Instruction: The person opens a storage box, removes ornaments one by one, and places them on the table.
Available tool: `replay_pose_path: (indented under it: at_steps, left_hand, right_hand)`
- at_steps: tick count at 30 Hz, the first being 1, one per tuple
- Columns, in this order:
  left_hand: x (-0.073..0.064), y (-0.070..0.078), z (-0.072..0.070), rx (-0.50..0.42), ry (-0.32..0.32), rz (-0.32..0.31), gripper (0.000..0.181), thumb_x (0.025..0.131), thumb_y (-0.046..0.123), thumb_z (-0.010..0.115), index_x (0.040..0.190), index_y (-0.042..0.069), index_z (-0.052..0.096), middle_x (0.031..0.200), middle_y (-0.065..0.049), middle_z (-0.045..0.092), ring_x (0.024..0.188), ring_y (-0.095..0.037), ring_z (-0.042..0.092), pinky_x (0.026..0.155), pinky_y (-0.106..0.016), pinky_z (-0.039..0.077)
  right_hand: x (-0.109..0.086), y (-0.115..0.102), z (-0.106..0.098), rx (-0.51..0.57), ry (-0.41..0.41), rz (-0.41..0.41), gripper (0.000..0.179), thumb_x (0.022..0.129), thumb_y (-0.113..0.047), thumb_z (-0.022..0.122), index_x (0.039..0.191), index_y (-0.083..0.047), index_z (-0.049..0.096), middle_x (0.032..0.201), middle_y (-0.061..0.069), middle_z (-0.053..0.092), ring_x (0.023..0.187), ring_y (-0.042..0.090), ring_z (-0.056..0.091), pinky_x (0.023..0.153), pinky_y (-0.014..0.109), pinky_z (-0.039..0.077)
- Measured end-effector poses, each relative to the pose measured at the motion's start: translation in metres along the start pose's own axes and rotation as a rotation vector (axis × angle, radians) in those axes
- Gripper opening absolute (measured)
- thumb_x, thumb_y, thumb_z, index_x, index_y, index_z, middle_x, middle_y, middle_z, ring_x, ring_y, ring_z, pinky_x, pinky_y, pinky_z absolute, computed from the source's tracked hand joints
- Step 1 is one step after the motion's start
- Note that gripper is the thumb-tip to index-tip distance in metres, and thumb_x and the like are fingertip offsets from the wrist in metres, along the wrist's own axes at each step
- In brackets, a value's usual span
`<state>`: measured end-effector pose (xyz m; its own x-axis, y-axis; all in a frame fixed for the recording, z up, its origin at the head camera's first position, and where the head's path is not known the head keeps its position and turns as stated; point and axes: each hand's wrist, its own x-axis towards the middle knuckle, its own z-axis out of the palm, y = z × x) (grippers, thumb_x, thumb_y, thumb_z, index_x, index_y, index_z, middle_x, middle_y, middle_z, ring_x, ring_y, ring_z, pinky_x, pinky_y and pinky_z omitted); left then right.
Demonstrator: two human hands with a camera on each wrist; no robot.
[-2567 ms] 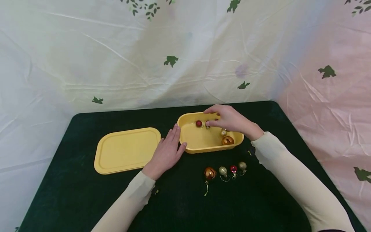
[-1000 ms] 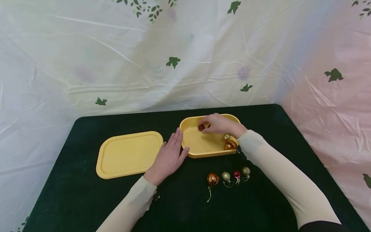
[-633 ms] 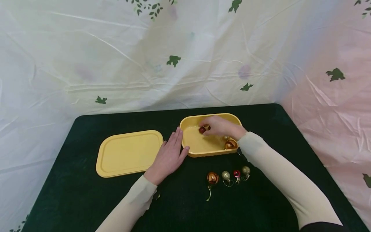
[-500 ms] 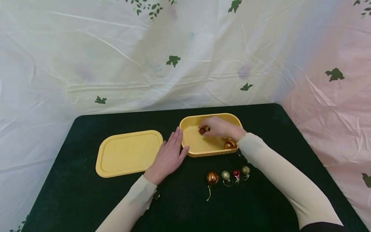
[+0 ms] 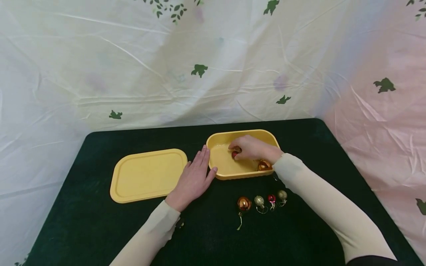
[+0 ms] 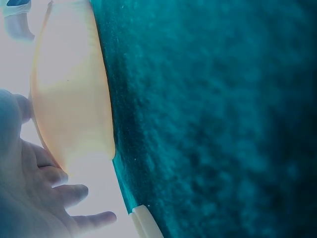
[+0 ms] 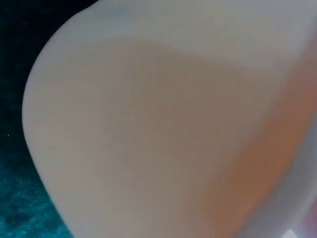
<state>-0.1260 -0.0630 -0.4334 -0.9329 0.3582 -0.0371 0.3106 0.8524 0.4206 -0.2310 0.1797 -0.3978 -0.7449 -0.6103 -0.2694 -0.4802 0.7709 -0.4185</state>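
In the head view a yellow plastic box (image 5: 233, 175) stands on the dark cloth. My left hand (image 5: 193, 177) lies against its left end with straight fingers, the thumb at the near corner. The left wrist view shows these fingers (image 6: 74, 195) beside the box wall (image 6: 74, 99). Inside the box, my right hand (image 5: 254, 147) pinches a small red Christmas bauble (image 5: 235, 154) between thumb and fingers. An orange bauble (image 5: 264, 165) lies near the box's right end, partly under the wrist. The hand hides other parts of the box. The right wrist view is mostly filled by the blurred box wall (image 7: 138, 124).
The yellow lid (image 5: 148, 176) lies flat to the left of the box. In front of the box an orange bauble (image 5: 244, 203), a gold glitter bauble (image 5: 259, 201), a red one (image 5: 271, 198) and another gold one (image 5: 282, 195) form a row. A white cloth backdrop (image 5: 159, 88) rises behind.
My right hand has moved left within the box, then slightly toward the near side with the red bauble. The left hand has stayed at the box's end; the row in front is unchanged.
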Motion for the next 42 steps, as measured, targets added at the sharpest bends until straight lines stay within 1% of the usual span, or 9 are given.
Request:
replay_pose_path:
  at_steps: [6, 13, 18, 25, 29, 33, 38, 42]
  left_hand:
    - [0.001, 0.000, -0.001, -0.002, 0.014, 0.007, 0.076, 0.109, 0.049, 0.044, 0.167, 0.009, 0.015, 0.174, -0.004, 0.009, 0.157, -0.027, 0.020, 0.120, -0.061, 0.028]
    - [0.001, -0.001, -0.001, -0.004, 0.006, 0.005, 0.076, 0.109, 0.049, 0.044, 0.167, 0.009, 0.015, 0.174, -0.005, 0.009, 0.157, -0.028, 0.020, 0.120, -0.060, 0.028]
    - [0.001, -0.001, -0.003, 0.003, 0.001, 0.005, 0.076, 0.109, 0.049, 0.044, 0.166, 0.008, 0.016, 0.174, -0.006, 0.010, 0.157, -0.029, 0.022, 0.119, -0.061, 0.029]
    - [0.002, 0.000, -0.003, 0.009, -0.003, 0.007, 0.075, 0.110, 0.049, 0.043, 0.166, 0.008, 0.016, 0.174, -0.006, 0.010, 0.157, -0.029, 0.022, 0.119, -0.060, 0.029]
    - [0.003, 0.000, -0.004, 0.009, -0.004, 0.005, 0.076, 0.109, 0.049, 0.044, 0.166, 0.008, 0.016, 0.174, -0.006, 0.010, 0.157, -0.029, 0.022, 0.120, -0.060, 0.029]
    - [0.003, 0.000, -0.004, 0.011, -0.008, 0.005, 0.076, 0.109, 0.049, 0.044, 0.167, 0.008, 0.015, 0.174, -0.005, 0.009, 0.157, -0.028, 0.021, 0.120, -0.060, 0.028]
    - [0.004, -0.001, -0.004, 0.011, -0.008, 0.007, 0.076, 0.110, 0.049, 0.044, 0.167, 0.009, 0.015, 0.174, -0.005, 0.009, 0.157, -0.028, 0.021, 0.120, -0.060, 0.028]
    - [0.005, -0.001, -0.004, 0.006, -0.007, 0.009, 0.075, 0.110, 0.049, 0.043, 0.167, 0.009, 0.015, 0.174, -0.005, 0.009, 0.157, -0.028, 0.021, 0.120, -0.060, 0.028]
  right_hand:
    - [-0.004, 0.001, -0.002, 0.005, 0.008, -0.001, 0.040, 0.094, -0.016, 0.079, 0.131, -0.003, 0.070, 0.120, 0.008, 0.071, 0.097, 0.021, 0.060, 0.095, 0.039, 0.053]
    - [-0.004, 0.005, -0.001, -0.009, -0.003, 0.006, 0.037, 0.094, -0.019, 0.079, 0.128, -0.007, 0.072, 0.112, 0.004, 0.072, 0.091, 0.018, 0.060, 0.086, 0.035, 0.052]
    - [-0.003, 0.007, 0.000, -0.009, -0.008, 0.008, 0.036, 0.094, -0.020, 0.079, 0.127, -0.008, 0.073, 0.110, 0.002, 0.072, 0.089, 0.017, 0.061, 0.082, 0.034, 0.051]
    - [-0.003, 0.008, 0.001, -0.002, -0.005, 0.020, 0.038, 0.094, -0.022, 0.079, 0.129, -0.008, 0.072, 0.112, 0.002, 0.071, 0.090, 0.018, 0.061, 0.084, 0.034, 0.051]
    - [-0.003, 0.009, 0.002, -0.001, -0.006, 0.030, 0.039, 0.094, -0.023, 0.079, 0.129, -0.008, 0.072, 0.118, 0.004, 0.072, 0.094, 0.018, 0.061, 0.090, 0.037, 0.052]
    - [-0.003, 0.010, 0.002, 0.002, -0.009, 0.025, 0.036, 0.095, -0.021, 0.078, 0.128, -0.009, 0.072, 0.120, 0.004, 0.072, 0.097, 0.019, 0.061, 0.097, 0.040, 0.052]
    - [-0.001, 0.010, 0.001, 0.003, -0.012, 0.008, 0.030, 0.096, -0.018, 0.075, 0.125, -0.010, 0.074, 0.116, 0.002, 0.072, 0.096, 0.019, 0.061, 0.096, 0.039, 0.052]
    - [-0.003, 0.008, 0.000, 0.028, 0.003, 0.011, 0.030, 0.097, -0.017, 0.075, 0.125, -0.008, 0.074, 0.115, 0.002, 0.073, 0.096, 0.019, 0.062, 0.096, 0.040, 0.053]
